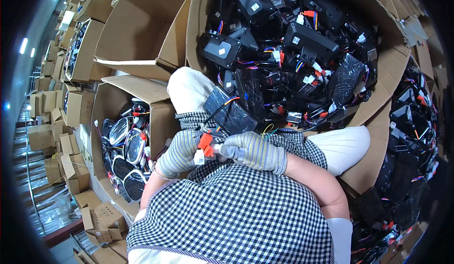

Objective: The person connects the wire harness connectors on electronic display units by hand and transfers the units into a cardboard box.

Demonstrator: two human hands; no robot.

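Note:
In my lap rests a black wrapped box-shaped unit [230, 112] with coloured wires running toward my hands. Both hands wear grey striped gloves. My left hand [178, 154] is closed around the wires beside a bundle of orange-red connectors [205, 143]. A white plug [199, 157] hangs just below that bundle. Coming from the right, my right hand [254, 151] pinches a small white connector [217, 148] close to the orange-red ones. Its fingertips partly cover that connector. Thin yellow and green wires [268, 130] stick up behind my right hand.
Ahead, a large cardboard box [395, 70] holds many black devices and wires. On the left, a smaller box [106, 105] contains oval black parts with pale rims; an open carton [127, 37] stands behind it. More black units [402, 160] are heaped at right.

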